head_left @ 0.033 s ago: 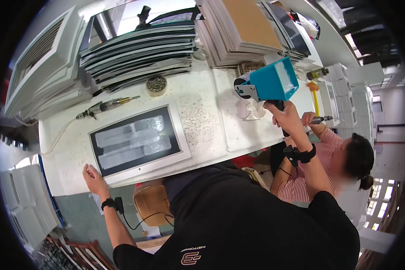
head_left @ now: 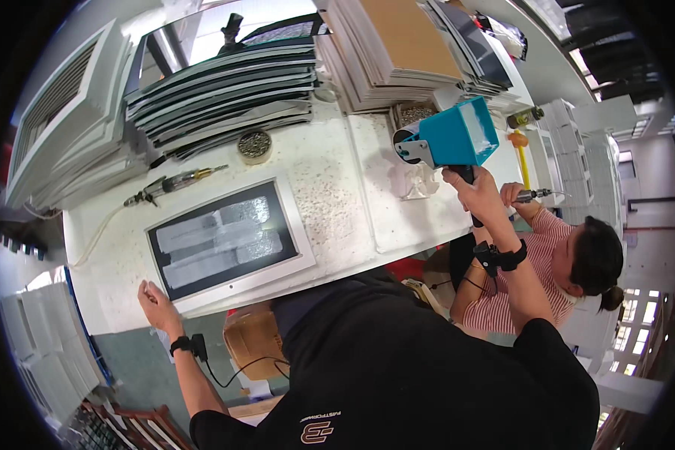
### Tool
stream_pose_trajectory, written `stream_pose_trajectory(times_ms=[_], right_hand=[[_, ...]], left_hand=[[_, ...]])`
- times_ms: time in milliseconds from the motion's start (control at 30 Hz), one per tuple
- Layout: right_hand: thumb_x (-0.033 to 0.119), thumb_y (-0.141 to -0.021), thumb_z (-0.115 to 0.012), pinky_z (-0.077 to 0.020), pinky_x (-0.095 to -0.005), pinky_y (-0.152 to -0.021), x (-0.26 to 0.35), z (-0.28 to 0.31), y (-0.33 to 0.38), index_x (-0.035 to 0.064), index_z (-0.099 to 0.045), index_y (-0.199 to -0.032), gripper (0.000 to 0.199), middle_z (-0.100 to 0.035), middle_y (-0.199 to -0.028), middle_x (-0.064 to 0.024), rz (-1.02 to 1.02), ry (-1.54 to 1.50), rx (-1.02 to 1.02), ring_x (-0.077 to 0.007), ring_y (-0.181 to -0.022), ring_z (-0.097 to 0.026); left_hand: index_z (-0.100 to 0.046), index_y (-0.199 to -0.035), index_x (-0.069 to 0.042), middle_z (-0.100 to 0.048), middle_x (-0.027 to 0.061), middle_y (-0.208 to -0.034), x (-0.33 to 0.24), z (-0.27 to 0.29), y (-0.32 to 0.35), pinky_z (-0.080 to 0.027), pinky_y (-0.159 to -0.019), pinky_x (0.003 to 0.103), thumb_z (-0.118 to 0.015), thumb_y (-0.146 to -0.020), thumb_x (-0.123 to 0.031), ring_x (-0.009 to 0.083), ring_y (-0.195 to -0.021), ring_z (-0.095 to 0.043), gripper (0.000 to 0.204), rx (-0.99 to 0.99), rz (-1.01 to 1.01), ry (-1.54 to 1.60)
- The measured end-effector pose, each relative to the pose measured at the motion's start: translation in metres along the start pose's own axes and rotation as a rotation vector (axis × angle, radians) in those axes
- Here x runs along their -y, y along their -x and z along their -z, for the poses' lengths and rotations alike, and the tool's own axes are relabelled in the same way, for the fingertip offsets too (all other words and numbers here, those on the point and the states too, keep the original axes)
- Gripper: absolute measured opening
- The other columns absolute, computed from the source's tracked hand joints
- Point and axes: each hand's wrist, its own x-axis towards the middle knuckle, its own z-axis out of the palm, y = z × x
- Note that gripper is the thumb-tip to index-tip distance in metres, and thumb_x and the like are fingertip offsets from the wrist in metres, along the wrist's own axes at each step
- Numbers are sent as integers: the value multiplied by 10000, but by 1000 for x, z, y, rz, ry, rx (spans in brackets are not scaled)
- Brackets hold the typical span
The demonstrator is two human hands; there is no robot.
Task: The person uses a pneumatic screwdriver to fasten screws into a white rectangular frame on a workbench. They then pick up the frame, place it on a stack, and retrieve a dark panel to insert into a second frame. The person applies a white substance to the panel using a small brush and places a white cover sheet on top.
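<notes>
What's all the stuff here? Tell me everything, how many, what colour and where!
White-topped table: one, white, centre
Framed panel: one, black with whitish streaks, white frame, front left
Hopper roller: one, teal, right
Crumpled piece: one, white, near roller
Power driver: one, mostly grey, left
Round tub: one, silvery bits inside, behind panel
Panel stack: one, black and white, back left
Board stack: one, brown-topped, back centre
Frame stack: one, white, far left
Cardboard box: one, brown, under table
Co-worker: one, red-and-white striped top, right
Wristbands: two, black, both wrists
Left grip: one, bare hand, table's front edge
Right grip: one, bare hand, holding roller
Edge things: too blurry
</notes>
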Motion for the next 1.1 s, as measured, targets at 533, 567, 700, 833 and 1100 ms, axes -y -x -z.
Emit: stream_pose_trajectory(times_ms=[533,567,700,833,1100], right_hand=[[416,-951,-736,-489,-360,-484,-117,-19,5,-46,-679,-1029,472,-638,-640,-103,-227,-23,-107,-198,-482,-607],[416,-950,-737,-492,-360,-487,-118,-24,3,-49,-680,-1027,475,-645,-645,-108,-229,-32,-100,-201,-485,-611],[426,-946,-740,-497,-360,-488,-125,-32,-3,-55,-680,-1023,491,-648,-651,-112,-222,-61,-80,-203,-484,-613],[444,-948,-737,-493,-361,-480,-122,-35,-3,-53,-679,-1014,505,-641,-643,-112,-239,-62,-79,-205,-471,-611],[444,-957,-728,-491,-364,-479,-130,-36,-2,-42,-667,-986,491,-634,-628,-112,-280,-41,-92,-215,-473,-620]], left_hand=[[-557,-1416,30,-602,209,-1412,4,-2,-6,-439,-1100,407,-450,-1118,-324,347,-1294,-577,474,117,-168,-2],[-551,-1416,44,-590,221,-1428,0,1,-6,-426,-1118,414,-447,-1118,-324,360,-1318,-561,484,127,-157,-10],[-546,-1433,15,-592,191,-1423,3,2,-5,-442,-1099,398,-460,-1118,-309,330,-1300,-575,460,127,-149,-16],[-541,-1440,14,-588,190,-1426,6,3,-5,-433,-1108,395,-463,-1116,-294,325,-1306,-568,454,143,-149,-11],[-536,-1439,23,-581,201,-1426,5,2,-6,-427,-1110,403,-459,-1116,-282,336,-1307,-562,451,150,-162,-1]])
